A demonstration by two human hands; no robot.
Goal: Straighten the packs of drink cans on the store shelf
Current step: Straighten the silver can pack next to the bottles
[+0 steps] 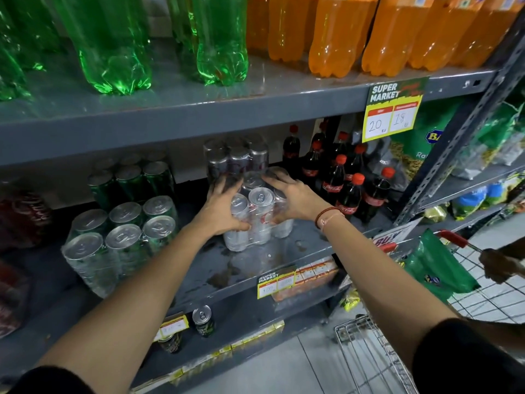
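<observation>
Silver cans in a shrink-wrapped pack (257, 216) sit clasped between the left hand (223, 213) and right hand (295, 199), fingers curled around its sides. Squaring it on the shelf (255, 260) is likely the step in hand; next it probably needs turning parallel to the green pack (119, 237).

"SUPER MARKET" is printed on the price tag (395, 109) hung from the upper shelf edge at 2 o'clock, with 20 and 18 handwritten below. The same heading is seen on the smaller tag (276, 281) at 6 o'clock, prices too blurry. "Coca-Cola" is read on the cola bottles (332, 186).
</observation>
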